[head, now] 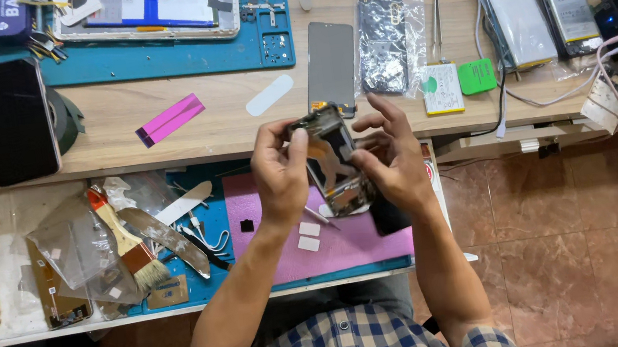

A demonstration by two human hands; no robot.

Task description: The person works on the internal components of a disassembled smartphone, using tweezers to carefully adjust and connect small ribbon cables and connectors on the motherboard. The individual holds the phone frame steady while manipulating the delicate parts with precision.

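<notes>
Gripped between both hands above a purple mat (351, 244): one opened phone body (332, 162), dark rectangular frame, glossy innards and an orange patch showing. Left hand (281, 173) clasps its left edge, thumb across the top corner; right hand (391, 158) pinches the right edge, upper fingers fanned loose. Nearby: wooden-handled brush (130, 251), metal tweezers (435, 19).

The opened phone frame (332, 164) is standing tilted above the pink mat, its dark inner side facing up. Both hands are holding its long edges.
</notes>
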